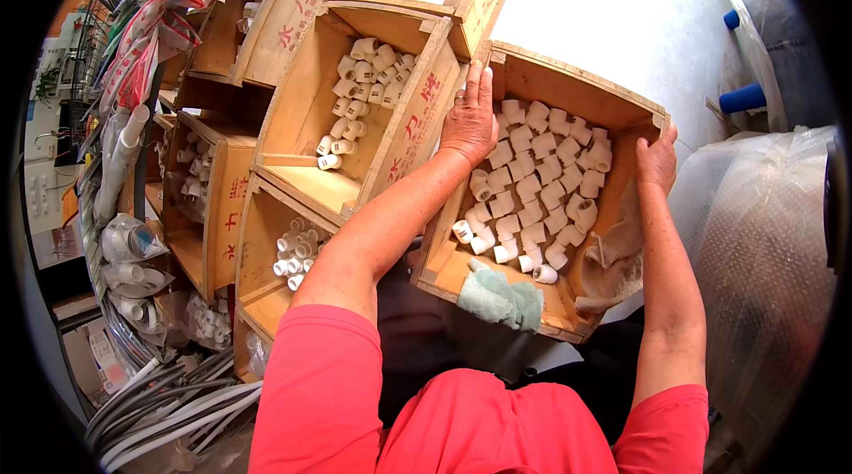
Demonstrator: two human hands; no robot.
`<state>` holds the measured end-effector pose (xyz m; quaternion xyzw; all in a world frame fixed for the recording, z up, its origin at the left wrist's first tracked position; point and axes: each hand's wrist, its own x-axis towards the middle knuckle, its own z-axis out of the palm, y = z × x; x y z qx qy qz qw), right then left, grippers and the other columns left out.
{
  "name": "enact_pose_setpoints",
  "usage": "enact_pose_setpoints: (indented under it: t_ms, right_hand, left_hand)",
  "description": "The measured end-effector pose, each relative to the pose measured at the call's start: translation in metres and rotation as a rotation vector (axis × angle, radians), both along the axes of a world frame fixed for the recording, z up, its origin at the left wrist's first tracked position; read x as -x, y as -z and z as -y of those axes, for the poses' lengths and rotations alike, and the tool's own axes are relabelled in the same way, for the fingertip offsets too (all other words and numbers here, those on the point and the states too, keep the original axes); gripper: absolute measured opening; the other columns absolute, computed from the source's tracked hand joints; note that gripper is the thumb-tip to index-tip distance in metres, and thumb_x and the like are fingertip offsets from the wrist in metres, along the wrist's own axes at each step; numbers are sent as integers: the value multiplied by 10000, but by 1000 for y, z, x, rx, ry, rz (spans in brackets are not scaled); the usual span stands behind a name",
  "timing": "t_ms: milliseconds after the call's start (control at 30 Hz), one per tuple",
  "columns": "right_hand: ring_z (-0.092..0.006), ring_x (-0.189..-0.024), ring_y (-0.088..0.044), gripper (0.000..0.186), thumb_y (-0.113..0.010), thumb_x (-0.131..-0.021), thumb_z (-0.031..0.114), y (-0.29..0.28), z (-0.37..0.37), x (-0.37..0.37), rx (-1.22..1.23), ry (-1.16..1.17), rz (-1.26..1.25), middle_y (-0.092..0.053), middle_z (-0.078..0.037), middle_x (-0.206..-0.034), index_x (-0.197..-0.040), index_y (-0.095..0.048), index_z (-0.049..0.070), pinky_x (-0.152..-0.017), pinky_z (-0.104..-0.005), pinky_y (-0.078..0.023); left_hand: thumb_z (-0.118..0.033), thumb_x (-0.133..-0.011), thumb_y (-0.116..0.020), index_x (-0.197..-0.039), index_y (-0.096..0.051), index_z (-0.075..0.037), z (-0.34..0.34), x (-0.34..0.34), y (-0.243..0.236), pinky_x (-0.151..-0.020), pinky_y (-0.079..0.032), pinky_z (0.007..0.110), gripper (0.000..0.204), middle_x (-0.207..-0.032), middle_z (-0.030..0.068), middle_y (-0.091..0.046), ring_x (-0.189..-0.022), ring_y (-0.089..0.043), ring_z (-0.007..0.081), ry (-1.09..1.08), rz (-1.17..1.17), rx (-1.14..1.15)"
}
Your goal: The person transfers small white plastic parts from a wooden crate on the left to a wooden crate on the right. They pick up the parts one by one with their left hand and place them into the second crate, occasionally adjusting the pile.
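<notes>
A wooden box (581, 83) sits tilted before me, holding many white pipe elbows (532, 179) packed in slanting rows. My left hand (472, 123) lies over its far left wall, fingers extended along the top edge near the corner. On the opposite side, my right hand (657, 161) is closed around the right wall's rim near the far right corner, its thumb toward the inside. A pale green cloth (501, 298) drapes over the near wall. A beige cloth (614, 268) lies in the near right corner. What supports the box underneath is hidden.
Against its left side stands another wooden box (293, 119) with white fittings (364, 75); more boxes are stacked around it. Bubble wrap (754, 270) rises at right, below a blue tube (742, 99). Grey and white pipes (177, 412) lie at lower left.
</notes>
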<state>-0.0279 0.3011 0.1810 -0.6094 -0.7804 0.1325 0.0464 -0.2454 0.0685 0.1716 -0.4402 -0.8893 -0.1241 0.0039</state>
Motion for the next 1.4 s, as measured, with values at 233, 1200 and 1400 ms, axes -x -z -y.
enact_pose_setpoints:
  t_ms: [233,1200,1400]
  right_hand:
    - [-388,-923,-642,634,-616,-812,268,1,0,0,8,3,-4,-660,-225,-985,-1340,-308,99,-804,-475,-512]
    - [-382,-930,-639,628,-618,-818,270,1,0,-1,-9,-2,7,-663,-220,-976,-1339,-311,101,-811,-468,-505]
    - [-376,-936,-638,651,-625,-817,268,-2,2,1,11,3,4,-663,-215,-988,-1352,-296,98,-810,-469,-501]
  left_hand:
    - [-143,-754,-635,-1447,-205,-10,1,1,3,-855,-530,381,826,-1504,148,-142,-1121,-537,334,8,-31,-30]
    - [-98,-743,-583,-1423,-248,-2,0,-1,1,-854,-520,398,764,-1488,148,-191,-1084,-521,348,5,33,-71]
    - [-142,-745,-654,-1440,-217,-25,3,4,-2,-938,-469,412,829,-1487,141,-174,-1188,-470,355,21,104,-82]
